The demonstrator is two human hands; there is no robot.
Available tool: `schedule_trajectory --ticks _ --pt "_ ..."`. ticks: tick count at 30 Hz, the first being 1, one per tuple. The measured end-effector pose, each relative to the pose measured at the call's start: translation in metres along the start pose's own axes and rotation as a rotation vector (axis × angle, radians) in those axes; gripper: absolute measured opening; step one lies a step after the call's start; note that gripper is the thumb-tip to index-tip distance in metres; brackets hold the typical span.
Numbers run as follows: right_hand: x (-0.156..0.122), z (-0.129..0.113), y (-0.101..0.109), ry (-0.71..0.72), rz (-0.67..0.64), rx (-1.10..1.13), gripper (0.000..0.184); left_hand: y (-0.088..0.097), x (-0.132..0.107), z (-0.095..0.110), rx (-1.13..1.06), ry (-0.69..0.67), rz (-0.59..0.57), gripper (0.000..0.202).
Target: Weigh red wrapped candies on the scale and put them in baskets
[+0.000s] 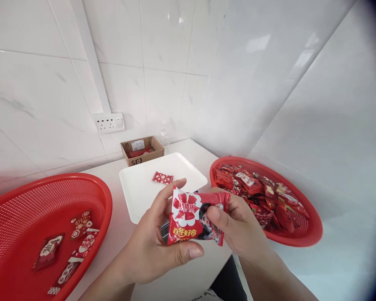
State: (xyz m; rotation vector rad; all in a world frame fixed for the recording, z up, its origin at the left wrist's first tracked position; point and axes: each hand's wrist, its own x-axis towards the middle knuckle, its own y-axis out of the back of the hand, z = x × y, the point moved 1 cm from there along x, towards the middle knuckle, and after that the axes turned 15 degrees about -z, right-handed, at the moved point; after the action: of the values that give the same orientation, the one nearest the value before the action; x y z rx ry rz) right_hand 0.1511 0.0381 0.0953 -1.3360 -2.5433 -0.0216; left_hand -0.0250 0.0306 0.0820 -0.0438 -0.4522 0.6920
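Note:
Between both hands I hold a red snack packet [188, 221] with a white flower shape, yellow characters and a small printed figure. My left hand [153, 238] grips its left end, thumb along the lower edge and fingers behind. My right hand [238, 221] pinches the right end, its thumb lying on the front. Part of a dark object shows behind the packet, mostly hidden. Beyond my hands, a small red packet with white dots [163, 178] lies on a white tray [133, 200].
At left stands a red plastic basket [105, 196] with several wrapped packets inside. Another red basket [315, 234], heaped with red packets, is at right. An open cardboard box [150, 157] sits by the wall, below a wall socket [109, 123]. The white table [191, 146] meets tiled walls.

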Motion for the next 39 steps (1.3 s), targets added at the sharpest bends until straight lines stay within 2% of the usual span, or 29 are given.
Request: schedule_trajectory --ticks 10,15,21,25,27,31,36,39 --pt "0.001 -0.005 -0.001 0.042 -0.007 -0.133 0.033 -0.001 0.000 0.003 0.143 -0.016 0.056 0.065" --pt "0.003 -0.004 0.001 0.024 -0.001 -0.132 0.036 -0.004 0.001 0.001 0.069 -0.045 0.060 0.059" --pt "0.006 -0.005 0.001 0.056 -0.038 -0.151 0.041 -0.007 0.004 0.002 0.094 -0.092 0.162 0.048" --pt "0.009 -0.007 -0.002 0.036 -0.041 -0.183 0.038 -0.006 0.005 0.004 0.051 -0.109 0.154 0.045" --pt "0.010 -0.008 -0.003 0.019 -0.043 -0.182 0.036 -0.005 0.004 0.004 -0.004 -0.101 0.154 0.048" --pt "0.009 -0.007 -0.004 0.002 -0.027 -0.146 0.035 -0.004 0.003 0.005 -0.078 -0.039 0.227 0.047" --pt "0.007 -0.003 -0.003 -0.019 -0.002 -0.100 0.034 -0.003 0.004 0.005 -0.119 -0.031 0.174 0.041" --pt "0.008 -0.002 -0.004 -0.032 -0.035 -0.037 0.033 -0.001 0.004 0.005 -0.119 0.010 0.176 0.043"
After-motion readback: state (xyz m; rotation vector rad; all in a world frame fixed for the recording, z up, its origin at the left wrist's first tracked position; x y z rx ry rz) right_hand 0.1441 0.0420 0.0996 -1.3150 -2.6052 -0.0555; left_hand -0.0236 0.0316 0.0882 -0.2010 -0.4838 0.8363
